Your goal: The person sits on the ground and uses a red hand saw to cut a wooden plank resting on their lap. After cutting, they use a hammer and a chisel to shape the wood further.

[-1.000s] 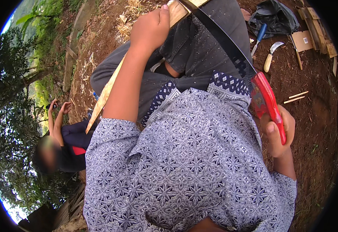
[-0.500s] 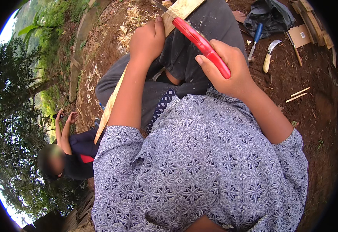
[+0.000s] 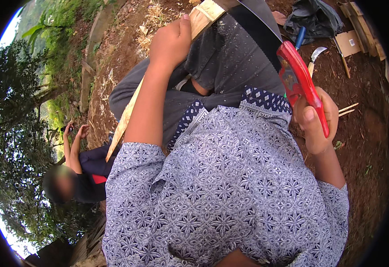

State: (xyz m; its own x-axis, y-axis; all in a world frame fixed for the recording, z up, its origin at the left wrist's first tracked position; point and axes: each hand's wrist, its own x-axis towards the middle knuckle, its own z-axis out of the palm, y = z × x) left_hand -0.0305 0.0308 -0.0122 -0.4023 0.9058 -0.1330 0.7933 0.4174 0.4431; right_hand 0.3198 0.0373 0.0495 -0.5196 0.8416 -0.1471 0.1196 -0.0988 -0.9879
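My left hand (image 3: 171,43) is closed around a pale wooden strip (image 3: 205,17), its thumb lying along the top. The strip slants from above my lap down past my left forearm, where a long pale length (image 3: 125,119) shows beside my sleeve; my arm hides the part between. In my right hand (image 3: 317,122) is a hand saw (image 3: 308,82), gripped by its red handle. The saw's broad toothed blade (image 3: 265,22) runs up and to the left over my dark trousers, toward the strip's far end. Whether blade and strip touch, I cannot tell.
On the reddish soil at right lie a blue-handled tool (image 3: 300,37), a curved knife (image 3: 317,54), a wooden-handled tool (image 3: 344,62), cardboard (image 3: 348,43) and thin sticks (image 3: 348,109). A black plastic bag (image 3: 313,21) and boards (image 3: 362,27) lie beyond. Another person (image 3: 89,184) is at left.
My right hand has drawn the saw back, down and to the right, bringing its blade into fuller view. The left hand stays nearly still on the strip.
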